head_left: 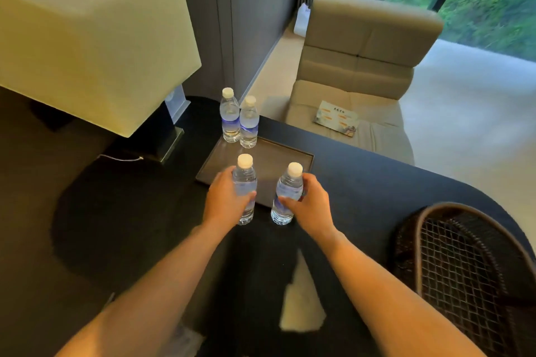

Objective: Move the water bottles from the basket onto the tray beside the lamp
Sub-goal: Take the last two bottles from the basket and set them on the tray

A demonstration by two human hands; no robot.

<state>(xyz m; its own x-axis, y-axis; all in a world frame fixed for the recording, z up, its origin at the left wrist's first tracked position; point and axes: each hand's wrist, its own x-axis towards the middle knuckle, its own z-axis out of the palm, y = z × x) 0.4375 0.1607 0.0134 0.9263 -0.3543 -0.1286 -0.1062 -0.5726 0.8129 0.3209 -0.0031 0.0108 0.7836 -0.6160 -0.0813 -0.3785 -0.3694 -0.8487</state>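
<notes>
Two water bottles stand upright, touching, at the far corner of the tray [293, 158] beside the lamp [87, 38]. Left hand [224, 200] fingers wrap one bottle [245, 180]; right hand [311, 203] fingers clasp another bottle [287, 191], both near the tray's front edge above the dark table [406, 182]. Nearby at right sits the wicker basket [464, 264].

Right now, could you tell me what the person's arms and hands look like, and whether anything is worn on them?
Both forearms are bare up to the picture's edge: no sleeves show. The left hand and right hand wear no gloves, and no watch or ring is visible.
</notes>
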